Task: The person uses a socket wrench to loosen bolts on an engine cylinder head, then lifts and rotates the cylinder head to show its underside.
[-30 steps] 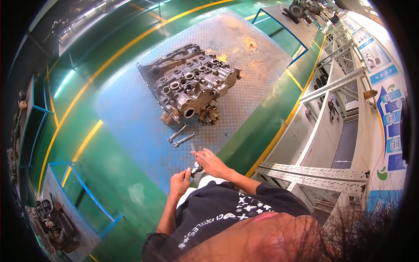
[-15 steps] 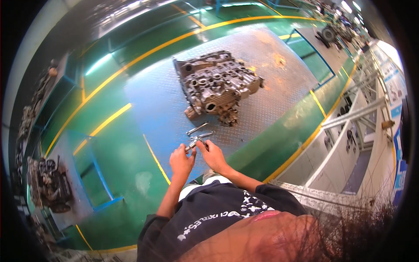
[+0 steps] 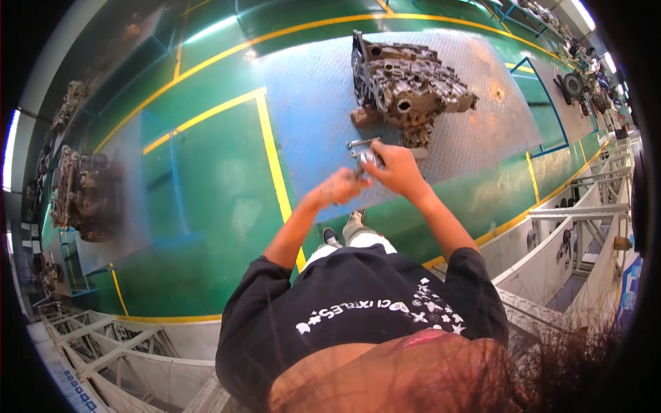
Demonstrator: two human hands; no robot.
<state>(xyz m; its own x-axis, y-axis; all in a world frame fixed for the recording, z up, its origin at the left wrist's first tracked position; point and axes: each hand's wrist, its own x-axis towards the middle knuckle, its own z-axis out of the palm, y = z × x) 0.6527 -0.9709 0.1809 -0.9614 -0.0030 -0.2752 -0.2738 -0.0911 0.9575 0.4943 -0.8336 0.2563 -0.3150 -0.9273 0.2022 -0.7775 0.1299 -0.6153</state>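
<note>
Left grip [image 3: 339,187]: curled into a loose fist, closed on the near end of a small metal tool [image 3: 370,160]; fingers partly blurred.
Right grip [image 3: 394,167]: closed over the far end of the same small metal tool, knuckles up, just beside the left grip.
Small metal tool: shiny, held between both grips, raised above the floor; exact kind too blurred to tell.
Wrench [image 3: 361,142]: lying on the steel plate just beyond the grips, apart from them.
Engine block [image 3: 406,86]: grey cast metal with round bores, further beyond the grips and slightly right, resting on the steel plate.
Steel plate [image 3: 310,103]: blue-grey chequered sheet under the engine block, on the green floor [image 3: 213,179].
Yellow line [image 3: 275,165]: left of the grips, running toward the shoes [image 3: 344,227].
Second engine [image 3: 82,193]: well apart, far left of the grips.
Change from half a second ago: grips raised and closer to the engine block; both arms stretched further out; whole view swung, engine block now higher and right of centre, yellow line now close beside the left forearm.
</note>
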